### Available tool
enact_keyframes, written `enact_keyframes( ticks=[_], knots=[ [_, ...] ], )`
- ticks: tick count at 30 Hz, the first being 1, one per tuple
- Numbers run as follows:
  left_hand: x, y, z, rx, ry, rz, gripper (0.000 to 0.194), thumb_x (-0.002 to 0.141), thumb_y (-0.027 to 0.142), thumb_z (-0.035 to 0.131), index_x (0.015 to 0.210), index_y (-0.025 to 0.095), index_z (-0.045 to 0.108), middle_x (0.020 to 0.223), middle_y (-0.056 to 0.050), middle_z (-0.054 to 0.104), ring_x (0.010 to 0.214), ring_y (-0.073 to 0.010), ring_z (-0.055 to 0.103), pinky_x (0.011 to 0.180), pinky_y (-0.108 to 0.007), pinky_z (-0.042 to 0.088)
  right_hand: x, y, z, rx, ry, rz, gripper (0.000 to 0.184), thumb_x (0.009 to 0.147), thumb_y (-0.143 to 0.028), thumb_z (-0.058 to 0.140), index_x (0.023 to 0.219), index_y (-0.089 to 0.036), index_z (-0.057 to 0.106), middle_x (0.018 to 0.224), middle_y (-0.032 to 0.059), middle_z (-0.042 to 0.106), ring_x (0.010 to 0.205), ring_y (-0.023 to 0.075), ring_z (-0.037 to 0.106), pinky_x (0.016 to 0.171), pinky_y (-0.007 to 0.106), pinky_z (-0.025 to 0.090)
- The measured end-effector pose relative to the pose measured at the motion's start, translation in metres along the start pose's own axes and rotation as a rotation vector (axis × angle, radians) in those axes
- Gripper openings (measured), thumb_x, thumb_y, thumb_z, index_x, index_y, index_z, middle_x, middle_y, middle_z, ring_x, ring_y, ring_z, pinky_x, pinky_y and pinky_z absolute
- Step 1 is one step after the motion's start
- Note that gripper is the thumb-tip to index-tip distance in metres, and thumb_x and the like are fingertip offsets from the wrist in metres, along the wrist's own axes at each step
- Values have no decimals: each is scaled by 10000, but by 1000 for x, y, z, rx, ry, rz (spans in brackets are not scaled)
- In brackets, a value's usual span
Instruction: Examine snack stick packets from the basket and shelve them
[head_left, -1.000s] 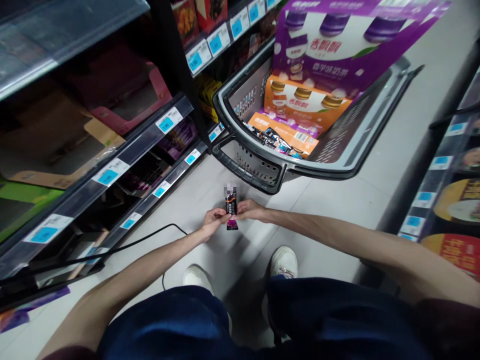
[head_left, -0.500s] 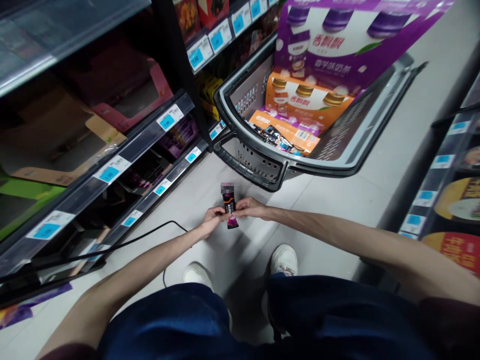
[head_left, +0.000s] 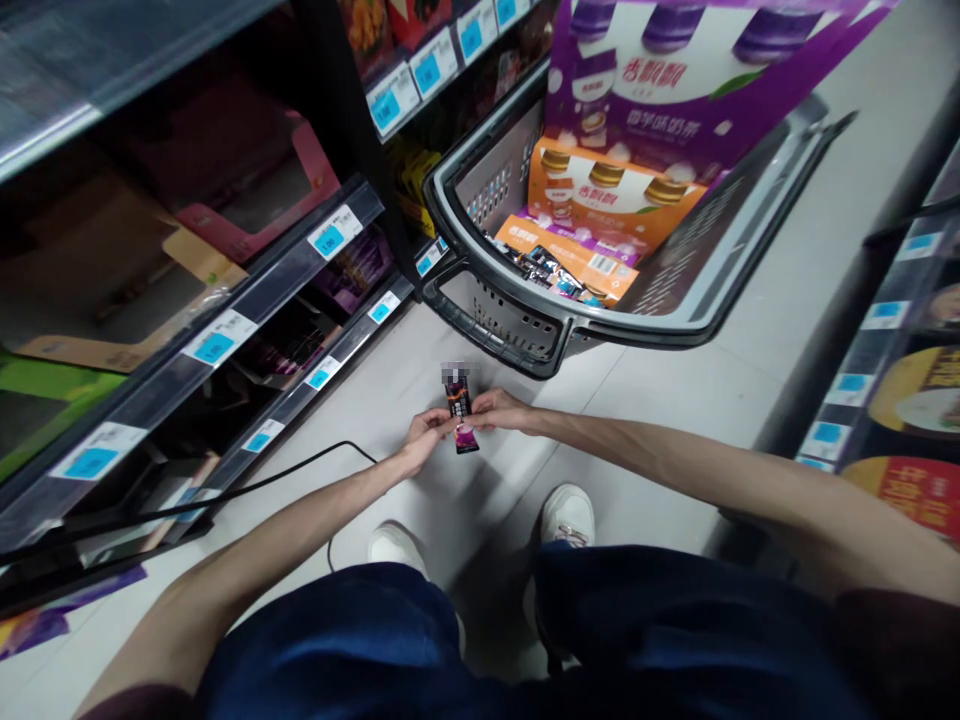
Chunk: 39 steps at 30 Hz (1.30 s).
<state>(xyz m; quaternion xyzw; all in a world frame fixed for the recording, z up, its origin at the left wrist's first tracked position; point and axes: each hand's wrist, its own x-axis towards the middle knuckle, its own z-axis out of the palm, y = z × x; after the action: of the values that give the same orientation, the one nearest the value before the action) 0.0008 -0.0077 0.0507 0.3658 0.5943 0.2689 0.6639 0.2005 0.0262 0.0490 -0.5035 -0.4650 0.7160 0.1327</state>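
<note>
Between my two hands is a small dark snack packet (head_left: 460, 396) with a purple lower end, long and narrow, held over the floor. My left hand (head_left: 429, 436) pinches its left edge, and my right hand (head_left: 499, 410) grips its right edge; both are closed on it. Just beyond them stands a grey shopping basket (head_left: 750, 270) with a black handle. Inside it are a purple carton (head_left: 660, 105), an orange carton (head_left: 611, 190) and several small shiny packets (head_left: 551, 270). The top of the held packet is blurred out.
On the left, a shelf unit (head_left: 277, 265) with price tags holds several opened display boxes. Another shelf (head_left: 855, 380) with round-lidded goods runs along the right. A black cable (head_left: 300, 462) crosses at lower left. My white shoes (head_left: 568, 515) stand on the tiled floor (head_left: 645, 410).
The packet has tilted slightly in my hands, and more of its purple lower end shows. Both hands keep their hold. The view has shifted very little.
</note>
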Motion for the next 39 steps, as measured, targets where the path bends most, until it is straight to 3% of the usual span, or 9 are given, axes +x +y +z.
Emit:
enact_keyframes(
  ticks=[5, 12, 19, 26, 39],
  knots=[
    [4, -1, -3, -9, 35, -22, 353, 562, 421, 847, 715, 153, 677, 658, 5, 593, 616, -106, 455, 603, -265, 312, -1, 2, 1, 98, -30, 18, 447, 643, -516, 840, 872, -156, 704, 831, 42, 713, 690, 133, 623, 558, 211, 423],
    [2, -1, -2, -52, 22, -65, 385, 510, 401, 880, 696, 147, 658, 646, 9, 591, 599, -98, 454, 594, -260, 305, 1, 3, -1, 94, 17, -42, 425, 615, -486, 862, 782, -133, 696, 696, 37, 669, 618, 124, 586, 510, 214, 396],
    [0, -3, 1, -46, 25, -9, 382, 545, 404, 862, 742, 150, 657, 719, -1, 609, 653, -105, 481, 619, -253, 316, 1, 3, -2, 93, 11, -65, 442, 585, -492, 868, 741, -130, 669, 658, 27, 654, 605, 118, 572, 528, 218, 409],
    [3, -1, -1, -109, 38, -60, 358, 591, 414, 820, 806, 149, 713, 673, -3, 589, 631, -111, 463, 618, -260, 335, 1, -2, -2, 132, 84, 13, 321, 636, -344, 875, 762, -125, 677, 672, 27, 670, 603, 115, 576, 528, 214, 423],
    [6, -6, 0, -4, 84, -28, 305, 633, 398, 781, 773, 135, 717, 638, -6, 585, 584, -101, 438, 573, -259, 317, -3, -4, 0, 182, 61, 92, 167, 647, -75, 810, 770, -119, 706, 661, 29, 688, 586, 115, 578, 530, 208, 419]
  ],
)
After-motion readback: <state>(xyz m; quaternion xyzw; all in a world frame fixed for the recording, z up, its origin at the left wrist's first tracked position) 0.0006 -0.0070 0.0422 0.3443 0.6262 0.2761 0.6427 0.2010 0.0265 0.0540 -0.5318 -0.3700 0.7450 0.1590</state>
